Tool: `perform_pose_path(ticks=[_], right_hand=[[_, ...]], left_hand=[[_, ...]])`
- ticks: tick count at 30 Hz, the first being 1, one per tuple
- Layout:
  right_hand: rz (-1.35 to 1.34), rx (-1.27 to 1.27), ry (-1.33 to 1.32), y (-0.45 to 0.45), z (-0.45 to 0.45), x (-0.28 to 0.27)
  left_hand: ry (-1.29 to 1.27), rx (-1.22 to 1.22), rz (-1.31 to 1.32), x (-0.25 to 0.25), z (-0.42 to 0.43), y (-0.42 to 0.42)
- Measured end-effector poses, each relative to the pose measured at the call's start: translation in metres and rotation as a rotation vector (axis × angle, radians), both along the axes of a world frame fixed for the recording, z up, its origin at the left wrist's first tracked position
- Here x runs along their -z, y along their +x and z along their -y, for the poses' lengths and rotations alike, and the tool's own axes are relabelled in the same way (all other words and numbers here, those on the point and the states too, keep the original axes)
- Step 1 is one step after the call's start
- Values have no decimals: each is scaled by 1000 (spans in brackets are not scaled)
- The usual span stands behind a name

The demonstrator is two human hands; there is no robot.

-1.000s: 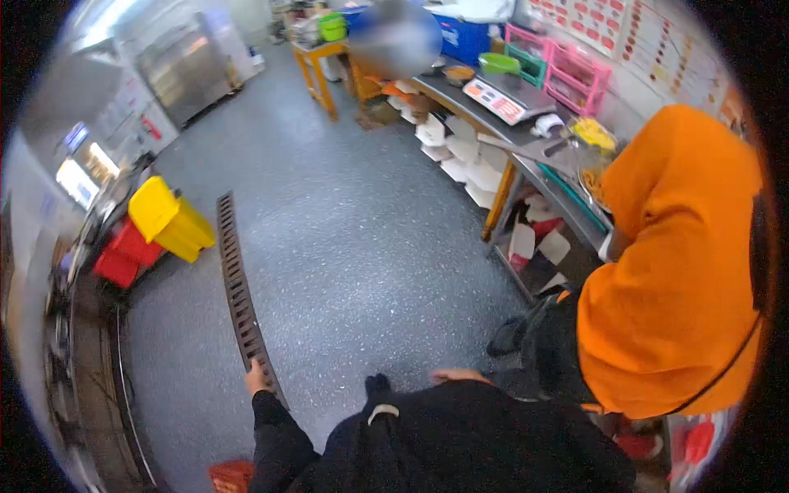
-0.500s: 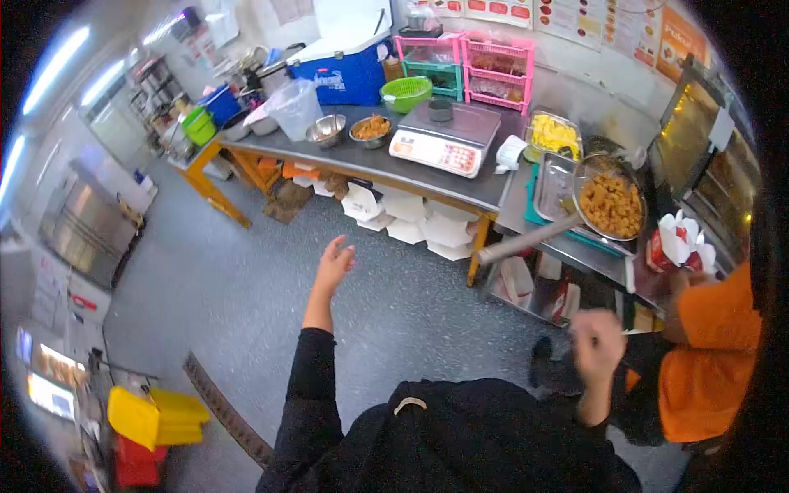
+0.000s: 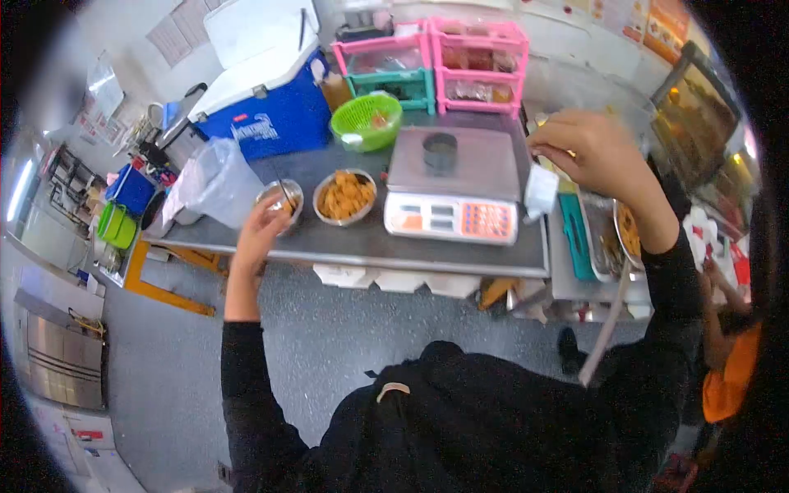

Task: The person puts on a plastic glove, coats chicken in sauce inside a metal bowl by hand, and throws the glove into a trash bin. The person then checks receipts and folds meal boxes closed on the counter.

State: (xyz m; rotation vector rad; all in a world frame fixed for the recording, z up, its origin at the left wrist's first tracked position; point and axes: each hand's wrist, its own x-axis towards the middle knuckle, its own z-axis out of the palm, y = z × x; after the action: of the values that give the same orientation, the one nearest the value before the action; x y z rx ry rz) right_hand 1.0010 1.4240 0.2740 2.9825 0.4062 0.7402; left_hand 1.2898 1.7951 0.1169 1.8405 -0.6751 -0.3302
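My left hand [image 3: 256, 234] reaches to a small metal bowl [image 3: 293, 191] on the counter, its fingers apart over the near rim. Whether the fingertips touch the bowl is hard to see; something brown and a thin dark stick show there. Beside it stands a metal bowl of fried food pieces [image 3: 345, 197]. My right hand [image 3: 588, 152] is raised right of the weighing scale [image 3: 450, 218], thumb and fingers pinched together. Under those fingers hangs a blurred white packet [image 3: 541, 191], tilted, apparently held at its top. A grey cup [image 3: 440, 153] sits on the scale's plate.
Behind are a green basket [image 3: 366, 123], pink racks [image 3: 481, 70] and a blue cooler [image 3: 267, 127] with its lid raised. A plastic bag [image 3: 222, 181] stands left. The pan's long handle [image 3: 606, 329] sticks out at right, near a person in an orange sleeve [image 3: 731, 374].
My view has turned and come closer to the counter. My left hand has moved to the small metal bowl; my right hand has risen from low down to the white packet beside the scale.
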Motion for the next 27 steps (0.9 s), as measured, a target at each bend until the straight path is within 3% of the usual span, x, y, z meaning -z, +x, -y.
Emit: perform_pose_path(ticks=[4, 9, 11, 16, 20, 23, 27], right_hand=[[-70, -57, 48, 148, 30, -13], [-86, 85, -115, 355, 85, -18], [-12, 77, -174, 454, 121, -18], [336, 173, -224, 659, 208, -16], [451, 495, -248, 717, 229, -39], [84, 509, -229, 738, 229, -43], [20, 444, -236, 774, 249, -29]], left_hand=[[0, 103, 198, -40, 98, 121], [-105, 180, 342, -66, 207, 242], [-129, 181, 304, -71, 235, 279], [-76, 124, 508, -101, 284, 357], [-45, 101, 612, -114, 325, 420], [-20, 65, 690, -121, 357, 449], [8, 25, 748, -124, 394, 485]])
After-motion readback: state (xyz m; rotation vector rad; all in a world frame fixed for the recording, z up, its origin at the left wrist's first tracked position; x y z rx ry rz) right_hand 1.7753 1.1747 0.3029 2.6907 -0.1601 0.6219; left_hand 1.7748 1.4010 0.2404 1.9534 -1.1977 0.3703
